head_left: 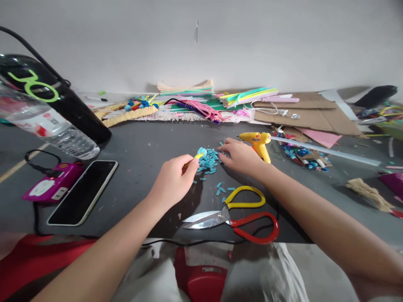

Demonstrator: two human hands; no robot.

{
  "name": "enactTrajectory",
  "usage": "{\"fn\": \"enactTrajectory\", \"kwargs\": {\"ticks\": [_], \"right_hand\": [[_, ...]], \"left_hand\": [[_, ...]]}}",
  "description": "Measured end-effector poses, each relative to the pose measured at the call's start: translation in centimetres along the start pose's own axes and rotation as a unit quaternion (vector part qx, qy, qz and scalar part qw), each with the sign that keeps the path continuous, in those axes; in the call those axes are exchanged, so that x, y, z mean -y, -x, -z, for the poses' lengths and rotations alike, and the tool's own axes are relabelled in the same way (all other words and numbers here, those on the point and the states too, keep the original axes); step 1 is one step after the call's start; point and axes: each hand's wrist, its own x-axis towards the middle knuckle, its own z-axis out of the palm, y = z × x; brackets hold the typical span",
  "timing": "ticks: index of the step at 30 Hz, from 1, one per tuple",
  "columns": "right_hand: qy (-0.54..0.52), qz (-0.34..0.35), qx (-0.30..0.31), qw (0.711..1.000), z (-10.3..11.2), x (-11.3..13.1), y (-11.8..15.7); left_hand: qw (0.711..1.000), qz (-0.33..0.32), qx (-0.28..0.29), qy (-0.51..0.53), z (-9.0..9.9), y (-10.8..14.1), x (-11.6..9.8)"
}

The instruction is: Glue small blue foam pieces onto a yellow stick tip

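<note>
My left hand (178, 176) is closed round a small yellow stem with a light blue tip (201, 152), held over the left side of a pile of small blue pieces (209, 162). At the right edge of that pile, my right hand (237, 155) rests low with its fingers spread, near a few blue pieces; nothing shows in it. A yellow glue gun (260, 144) stands just beyond the right hand. Below the pile lie scissors (223, 216) with one yellow and one red handle, blades slightly apart and pointing left, beside a few stray blue pieces (220, 188).
At the left are a phone (83, 193), a purple power socket (56, 182), a clear bottle (53, 121) and a black bottle (75, 105). Coloured pipe cleaners (248, 96) and cardboard (308, 113) line the wall. A long translucent stick (327, 151) lies at the right.
</note>
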Motion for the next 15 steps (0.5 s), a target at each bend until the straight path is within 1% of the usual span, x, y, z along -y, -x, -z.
{"fn": "enactTrajectory", "kwargs": {"ticks": [3,9,12,15], "right_hand": [[0.010,0.008,0.017,1.000,-0.16,-0.12,-0.32],[0.017,0.015,0.028,0.999,-0.16,-0.22,-0.63],[0.021,0.027,0.011,0.999,-0.02,-0.30,-0.47],[0.027,0.034,-0.025,0.999,0.23,-0.63,-0.02]], "left_hand": [[1.000,0.001,0.006,0.008,-0.07,0.06,-0.10],[1.000,0.005,0.013,0.014,-0.28,-0.11,-0.46],[1.000,0.007,0.016,0.016,-0.36,-0.13,-0.56],[1.000,0.007,0.015,0.012,-0.39,-0.13,-0.55]]}}
